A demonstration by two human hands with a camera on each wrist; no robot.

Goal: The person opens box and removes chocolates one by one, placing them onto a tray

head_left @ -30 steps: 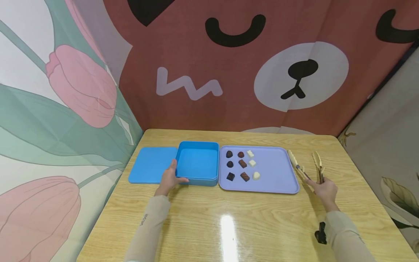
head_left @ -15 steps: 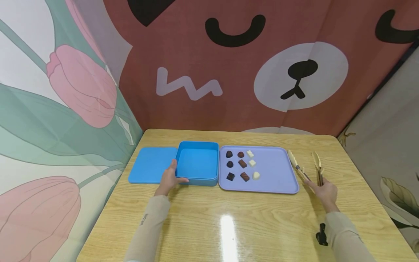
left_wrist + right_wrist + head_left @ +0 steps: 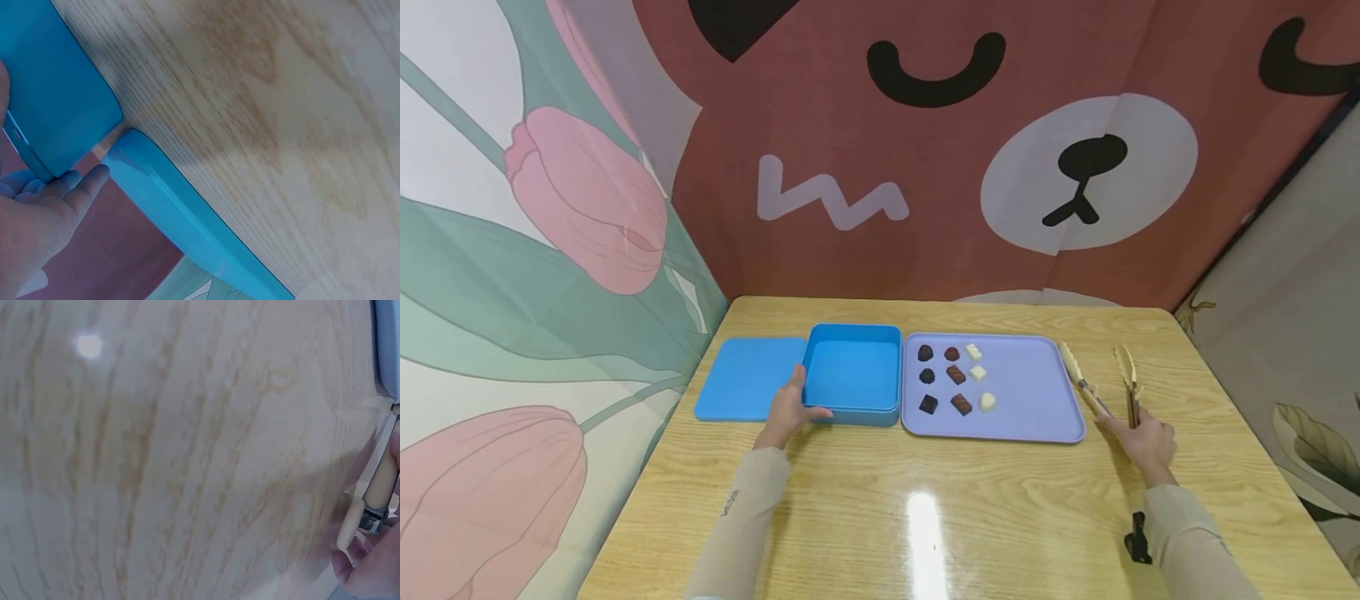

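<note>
Since a second ago my right hand [image 3: 1138, 442] has slid slightly back toward me along the table, and the tongs [image 3: 1101, 380] it holds have come with it; the left side hasn't shifted.

Nearest me, a small black object [image 3: 1137, 537] sits at my right sleeve cuff; can't tell what it is. On the left sleeve [image 3: 730, 503] there's small dark print, too small to read.

Right hand: fingers curled round the joined end of the tongs, which lie on the wooden table [image 3: 970, 517] just right of the tray. The two arms of the tongs are spread wide, tips pointing away from me. The right wrist view shows only a fingertip and one cream arm of the tongs, blurred.

Left hand [image 3: 788, 408]: thumb lies along the near-left corner of the open blue box [image 3: 852, 373], fingers laid against its left wall. Fingers look fairly straight, resting on it rather than wrapped.

The flat blue lid [image 3: 747, 377] lies touching the box on its left. The lilac tray [image 3: 1037, 392] is just right of the box, carrying nine chocolates [image 3: 956, 376] in three rows: dark, brown and white.

Behind the table is a cartoon bear backdrop [image 3: 1000, 150], with tulip print on the left wall. No readable writing anywhere.
</note>
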